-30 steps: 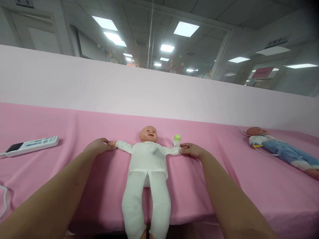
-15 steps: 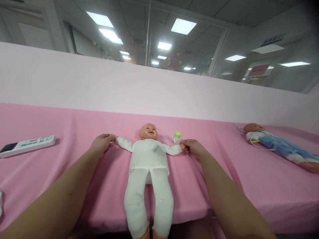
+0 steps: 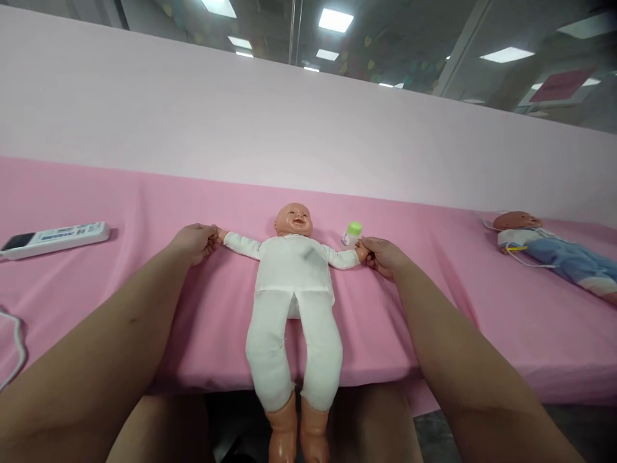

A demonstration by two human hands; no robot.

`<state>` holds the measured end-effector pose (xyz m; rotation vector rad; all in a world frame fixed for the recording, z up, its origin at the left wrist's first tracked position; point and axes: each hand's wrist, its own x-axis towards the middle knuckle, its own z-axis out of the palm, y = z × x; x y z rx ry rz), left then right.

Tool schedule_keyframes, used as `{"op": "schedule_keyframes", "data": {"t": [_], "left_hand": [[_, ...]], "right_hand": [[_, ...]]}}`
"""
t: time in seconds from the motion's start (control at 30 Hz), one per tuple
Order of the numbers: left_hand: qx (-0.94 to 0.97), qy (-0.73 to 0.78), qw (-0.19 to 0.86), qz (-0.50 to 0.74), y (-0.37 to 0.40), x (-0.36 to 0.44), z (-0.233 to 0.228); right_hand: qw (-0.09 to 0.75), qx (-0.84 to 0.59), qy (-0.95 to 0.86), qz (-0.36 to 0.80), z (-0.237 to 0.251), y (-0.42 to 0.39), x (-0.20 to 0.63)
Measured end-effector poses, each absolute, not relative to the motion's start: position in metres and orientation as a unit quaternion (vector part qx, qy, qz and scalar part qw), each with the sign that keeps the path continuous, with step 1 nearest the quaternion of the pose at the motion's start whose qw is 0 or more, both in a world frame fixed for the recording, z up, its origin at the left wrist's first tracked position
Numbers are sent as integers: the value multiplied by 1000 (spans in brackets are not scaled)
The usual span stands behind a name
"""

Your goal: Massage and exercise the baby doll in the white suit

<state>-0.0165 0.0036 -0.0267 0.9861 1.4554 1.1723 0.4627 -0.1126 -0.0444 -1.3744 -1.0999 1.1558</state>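
Lying flat on its back on the pink cloth (image 3: pixel 385 321), the baby doll (image 3: pixel 294 283) in its white suit has both arms stretched straight out to the sides, and each of its small hands is in the grip of one of the person's hands. The left hand (image 3: pixel 193 241) has its fingers curled closed around the doll's hand on that side; the right hand (image 3: pixel 383 256) pinches the doll's other hand between thumb and fingers, likewise closed. The doll's head points toward the pale back panel (image 3: pixel 289 128), and its bare feet hang over the near edge of the table, between the person's knees.

As far as the work goes, the arms look fully spread (both sleeves lie level and straight on the cloth), so that much seems done; the suit is on and smooth, and nothing shows whether anything more is to be done with the arms, the legs or the clothing.

A small bottle with a green cap (image 3: pixel 353 233) stands just beside the right hand, behind the doll's wrist. A white remote control (image 3: pixel 55 238) lies well off to the left with a cable (image 3: pixel 14 347) nearer the table edge, and a second doll in blue clothes (image 3: pixel 554 254) lies well apart at the right.
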Motion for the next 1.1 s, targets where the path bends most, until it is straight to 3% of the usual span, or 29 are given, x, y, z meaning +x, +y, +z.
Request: {"op": "schedule_keyframes", "data": {"t": [0.23,0.47,0.73,1.1], "left_hand": [[383,595,504,496,-2,-10,-21],[382,589,509,498,-4,-8,-20],[416,589,498,481,-2,-9,-23],[424,587,493,482,2,-10,-27]], "right_hand": [[494,-596,-402,488,-47,-107,471],[499,-510,-420,561,-42,-114,482],[443,-456,-477,607,-35,-122,478],[465,-512,-423,585,-36,-114,474]]}}
